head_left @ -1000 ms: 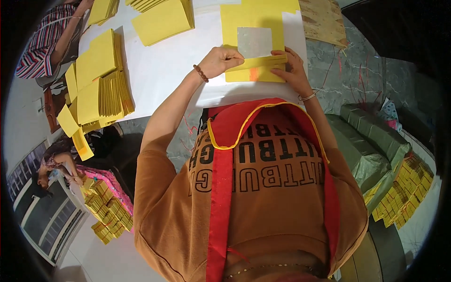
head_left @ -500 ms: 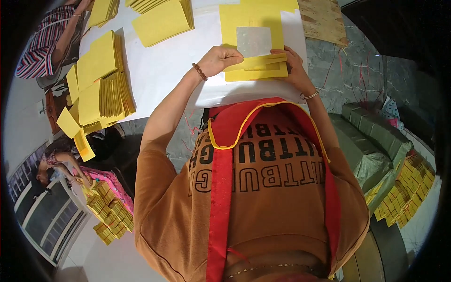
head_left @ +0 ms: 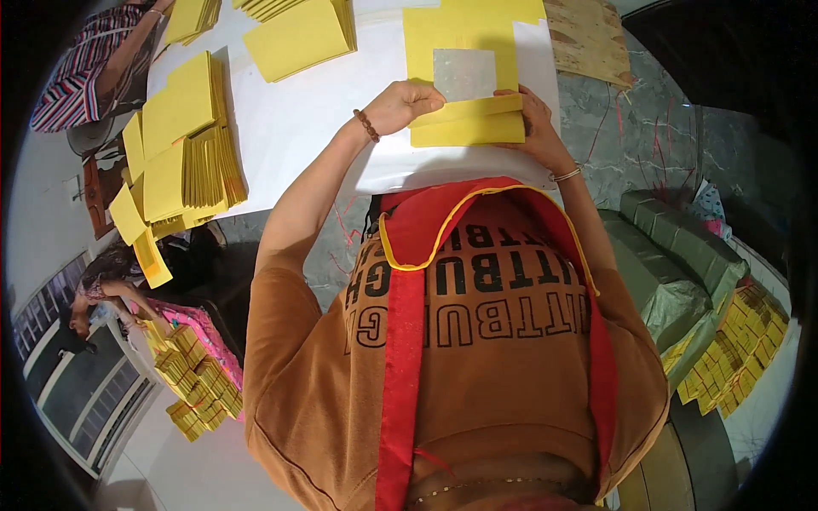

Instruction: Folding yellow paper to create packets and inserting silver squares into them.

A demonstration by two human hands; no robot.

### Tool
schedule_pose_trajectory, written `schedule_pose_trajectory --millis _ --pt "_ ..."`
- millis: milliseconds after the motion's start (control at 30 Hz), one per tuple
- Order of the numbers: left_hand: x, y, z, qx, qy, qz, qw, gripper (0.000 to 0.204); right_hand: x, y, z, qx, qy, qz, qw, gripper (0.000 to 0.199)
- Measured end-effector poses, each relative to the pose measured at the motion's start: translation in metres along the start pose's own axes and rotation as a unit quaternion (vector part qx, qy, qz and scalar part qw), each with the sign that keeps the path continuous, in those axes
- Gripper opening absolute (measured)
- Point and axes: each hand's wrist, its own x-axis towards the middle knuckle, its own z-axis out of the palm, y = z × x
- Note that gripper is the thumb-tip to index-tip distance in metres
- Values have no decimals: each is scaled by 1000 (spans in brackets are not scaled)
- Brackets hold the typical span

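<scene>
A large yellow paper sheet (head_left: 417,53) lies at the near side of the white table, with a silvery square patch (head_left: 464,72) on it. Its near part is folded into a flap (head_left: 467,126) reaching the patch's near edge. At the flap's left end my left hand (head_left: 407,108) is closed, thumb and finger pinching the paper. My right hand (head_left: 538,128) grips the flap's right end, fingers on top and the thumb hidden from sight.
Stacks of folded yellow paper (head_left: 183,175) crowd the table's left edge, with more stacks (head_left: 298,38) farther back. A person in a striped top (head_left: 81,72) is at the far left. Another person (head_left: 106,285) sits lower left beside piled yellow bundles (head_left: 196,383). Green wrapped bales (head_left: 656,264) stand right.
The yellow flap between my hands now lies smoother and flatter; before, its strip was creased with a gap beneath. Both hands have stayed nearly in place.
</scene>
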Motion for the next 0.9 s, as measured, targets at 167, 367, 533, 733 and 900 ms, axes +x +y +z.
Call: schedule_pose_trajectory --millis 167,367,533,733,900 --pt "1 1 -3 2 -12 -2 1000 23 0 3 1 1 0 -15 1000 68" --pt "2 5 -6 9 -27 -23 999 23 1 3 1 24 -2 3 1000 67" --pt "-1 12 -6 19 -27 -39 999 22 -2 -1 0 3 -3 1 1000 68" --pt "-1 2 0 -57 -40 -6 998 23 -2 10 4 9 10 -42 999 63" --pt "-16 25 28 237 48 128 962 36 -1 19 8 37 39 -48 997 54"
